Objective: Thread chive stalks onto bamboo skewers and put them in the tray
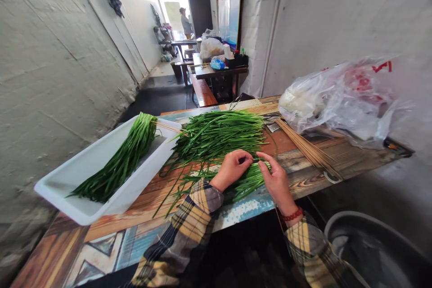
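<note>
My left hand (235, 167) is closed in a pinch over a small bunch of green chives (248, 185) at the table's front edge. Facing it, my right hand (276, 181) curls its thumb and forefinger together at the stem ends. A thin bamboo skewer (280, 219) seems to run down from beneath the right palm. Something thin and dark spans the two sets of fingertips, too small to name. Just beyond lies a large pile of loose chives (222, 132). In a white tray (64, 184) at left rests a bundle of chives (118, 162) with skewers through its stem end.
Several bamboo skewers (305, 146) lie on the patterned wooden table (141, 202) to the right. Behind them sits a clear plastic bag (340, 99). A grey tub (374, 252) stands below at right. Farther back are another table (219, 71), a bench (203, 92) and a person (186, 22).
</note>
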Demonstrator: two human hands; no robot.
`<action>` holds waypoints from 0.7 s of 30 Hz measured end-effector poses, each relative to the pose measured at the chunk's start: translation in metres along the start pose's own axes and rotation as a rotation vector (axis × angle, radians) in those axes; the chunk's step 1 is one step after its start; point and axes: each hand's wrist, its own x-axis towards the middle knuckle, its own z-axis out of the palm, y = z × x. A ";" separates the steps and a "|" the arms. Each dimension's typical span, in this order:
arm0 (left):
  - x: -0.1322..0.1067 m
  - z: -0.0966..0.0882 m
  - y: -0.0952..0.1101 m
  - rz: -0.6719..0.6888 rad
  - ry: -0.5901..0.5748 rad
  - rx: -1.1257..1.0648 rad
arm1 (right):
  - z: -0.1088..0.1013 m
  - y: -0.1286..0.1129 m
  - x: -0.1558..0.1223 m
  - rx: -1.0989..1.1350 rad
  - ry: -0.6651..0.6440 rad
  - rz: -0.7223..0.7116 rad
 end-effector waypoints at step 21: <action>0.001 0.000 0.001 -0.005 0.043 -0.001 | 0.001 -0.003 0.001 0.002 -0.019 -0.015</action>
